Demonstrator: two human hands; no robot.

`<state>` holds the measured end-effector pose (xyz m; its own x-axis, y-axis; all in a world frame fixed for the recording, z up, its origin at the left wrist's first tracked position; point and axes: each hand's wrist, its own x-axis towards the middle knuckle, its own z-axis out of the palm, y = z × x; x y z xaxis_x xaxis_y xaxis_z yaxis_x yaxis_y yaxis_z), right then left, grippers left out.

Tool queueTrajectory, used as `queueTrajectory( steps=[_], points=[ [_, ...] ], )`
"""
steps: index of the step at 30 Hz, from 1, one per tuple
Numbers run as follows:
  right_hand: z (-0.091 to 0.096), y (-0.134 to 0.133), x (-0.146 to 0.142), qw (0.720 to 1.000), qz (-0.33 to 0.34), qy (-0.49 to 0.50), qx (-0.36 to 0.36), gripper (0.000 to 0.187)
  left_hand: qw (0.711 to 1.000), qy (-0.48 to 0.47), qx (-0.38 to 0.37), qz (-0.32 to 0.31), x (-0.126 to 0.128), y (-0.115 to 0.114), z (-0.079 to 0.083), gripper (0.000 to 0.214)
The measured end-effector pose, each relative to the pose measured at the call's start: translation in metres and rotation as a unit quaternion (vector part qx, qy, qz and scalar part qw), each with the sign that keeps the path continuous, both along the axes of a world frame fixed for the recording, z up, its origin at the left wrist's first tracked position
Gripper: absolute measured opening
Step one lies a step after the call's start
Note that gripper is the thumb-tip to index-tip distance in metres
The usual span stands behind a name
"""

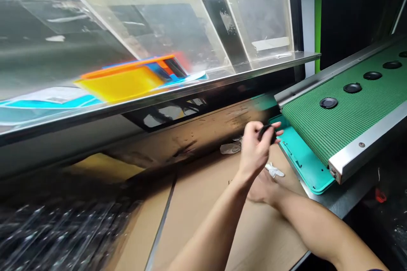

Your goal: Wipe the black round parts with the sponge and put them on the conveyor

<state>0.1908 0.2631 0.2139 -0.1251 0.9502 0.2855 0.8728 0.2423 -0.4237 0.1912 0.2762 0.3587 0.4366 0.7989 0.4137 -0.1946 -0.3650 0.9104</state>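
Observation:
My left hand is raised just short of the green conveyor belt's near end, its fingers closed around a black round piece. That piece looks like the black round caps lying in a row on the belt, the nearest being a black cap. Lower down, my right hand is over the cardboard, partly covered by my left wrist; its fingers are hidden and blurred. A small white scrap lies beside it.
The green conveyor belt runs away to the right between metal rails. Beneath its end sits a turquoise tray. Cardboard covers the work surface. Clear-and-black plastic pieces fill the lower left. A yellow bin stands on the metal shelf.

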Motion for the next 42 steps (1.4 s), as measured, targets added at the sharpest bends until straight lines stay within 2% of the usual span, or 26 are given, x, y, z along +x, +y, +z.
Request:
queueTrajectory(
  steps=[2,4,5,8,10,14,16,19,22,27,30,34,37,40,42],
  points=[
    [0.002,-0.001,0.003,0.999,-0.002,-0.035,0.009,0.03,0.989,-0.039,-0.105,0.094,-0.054,0.0,-0.031,0.042],
    [0.004,-0.003,0.007,0.998,-0.021,-0.056,0.013,0.029,0.954,-0.1,-0.217,0.181,-0.103,0.003,-0.065,0.041],
    [0.005,-0.003,0.01,0.997,-0.047,-0.052,0.019,0.029,0.933,-0.131,-0.272,0.196,-0.123,0.005,-0.082,0.043],
    [0.004,0.0,0.013,0.992,-0.101,0.001,0.08,0.034,0.88,-0.207,-0.387,0.18,-0.158,0.007,-0.123,0.051],
    [0.003,0.004,0.012,0.984,-0.109,0.067,0.127,0.038,0.86,-0.24,-0.428,0.143,-0.163,0.007,-0.136,0.045],
    [-0.001,0.003,-0.003,0.972,-0.071,0.146,0.17,0.04,0.827,-0.294,-0.476,0.052,-0.158,0.004,-0.14,0.034],
    [-0.005,-0.004,-0.015,0.975,-0.053,0.149,0.153,0.038,0.813,-0.326,-0.482,0.034,-0.157,0.004,-0.139,0.032],
    [-0.009,-0.018,-0.037,0.983,0.001,0.136,0.121,0.033,0.796,-0.342,-0.499,0.015,-0.157,0.007,-0.14,0.039],
    [-0.009,-0.024,-0.05,0.984,0.055,0.109,0.133,0.031,0.79,-0.346,-0.506,-0.006,-0.157,0.01,-0.141,0.046],
    [-0.005,-0.014,-0.052,0.979,-0.017,0.096,0.178,0.035,0.782,-0.37,-0.502,-0.026,-0.154,0.014,-0.143,0.04],
    [-0.003,-0.013,-0.053,0.981,0.014,0.084,0.173,0.035,0.781,-0.378,-0.496,-0.025,-0.155,0.015,-0.144,0.036],
    [-0.001,-0.013,-0.055,0.981,-0.034,0.086,0.171,0.033,0.78,-0.372,-0.502,-0.024,-0.155,0.014,-0.143,0.035],
    [0.0,-0.013,-0.054,0.984,0.005,0.068,0.166,0.034,0.779,-0.373,-0.503,-0.036,-0.155,0.013,-0.142,0.04],
    [0.0,-0.013,-0.052,0.984,-0.032,0.072,0.159,0.032,0.782,-0.374,-0.497,-0.037,-0.154,0.013,-0.143,0.039],
    [0.001,-0.012,-0.05,0.986,-0.009,0.059,0.155,0.033,0.782,-0.37,-0.501,-0.034,-0.154,0.013,-0.145,0.038]
  ],
)
